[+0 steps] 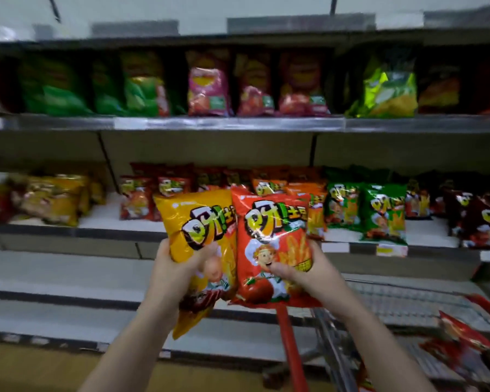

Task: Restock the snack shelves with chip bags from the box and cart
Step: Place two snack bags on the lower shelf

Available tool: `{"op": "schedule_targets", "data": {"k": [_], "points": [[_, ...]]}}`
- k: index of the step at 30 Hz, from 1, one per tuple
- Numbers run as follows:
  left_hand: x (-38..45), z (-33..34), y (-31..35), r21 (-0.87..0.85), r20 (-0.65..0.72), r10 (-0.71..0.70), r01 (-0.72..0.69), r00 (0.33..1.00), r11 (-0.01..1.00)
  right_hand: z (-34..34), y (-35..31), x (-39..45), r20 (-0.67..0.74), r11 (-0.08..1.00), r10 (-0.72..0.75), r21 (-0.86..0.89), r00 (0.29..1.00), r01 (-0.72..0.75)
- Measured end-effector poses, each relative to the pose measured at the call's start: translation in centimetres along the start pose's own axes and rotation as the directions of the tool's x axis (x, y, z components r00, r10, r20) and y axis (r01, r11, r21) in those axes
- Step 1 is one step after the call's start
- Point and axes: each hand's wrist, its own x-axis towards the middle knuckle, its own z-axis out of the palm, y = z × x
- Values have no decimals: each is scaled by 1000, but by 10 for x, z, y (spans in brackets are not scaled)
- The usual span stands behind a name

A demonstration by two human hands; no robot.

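My left hand [178,274] grips a yellow chip bag [201,222] by its lower half, thumb across the front. My right hand [309,271] holds a red chip bag [272,222] the same way. Both bags are upright, side by side and touching, held in front of the middle shelf [119,229]. That shelf carries rows of matching bags: dark red bags [137,198] behind the yellow one, orange bags [269,185] behind the red one, green bags [382,213] to the right.
The upper shelf [238,123] holds green, pink and lime chip bags. A metal cart [408,312] with a red handle [290,343] stands at the lower right with red bags [461,343] in it. Bare lower shelves run along the left.
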Motion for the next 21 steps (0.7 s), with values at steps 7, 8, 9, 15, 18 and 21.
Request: {"op": "schedule_targets", "data": {"k": [7,8,9,15,18,21], "points": [[-10,-131,28,-17,-152,55,-58,987,998,123,-47,10,175,996,-84,-8,981,87],[-11,-147,29,-12,-173,56,-59,983,998,138,-52,13,205,996,-89,-12,975,93],[-11,-162,31,-4,-195,55,-57,979,998,152,-58,17,234,994,-96,-19,968,103],[14,-238,36,-13,-310,53,-60,949,998,229,-86,53,371,989,-133,-8,919,147],[40,-275,30,-17,-315,57,-66,947,998,274,-87,87,404,993,-115,28,907,113],[72,-316,21,-50,-354,46,-68,934,996,324,-81,126,441,994,-97,80,892,69]]}}
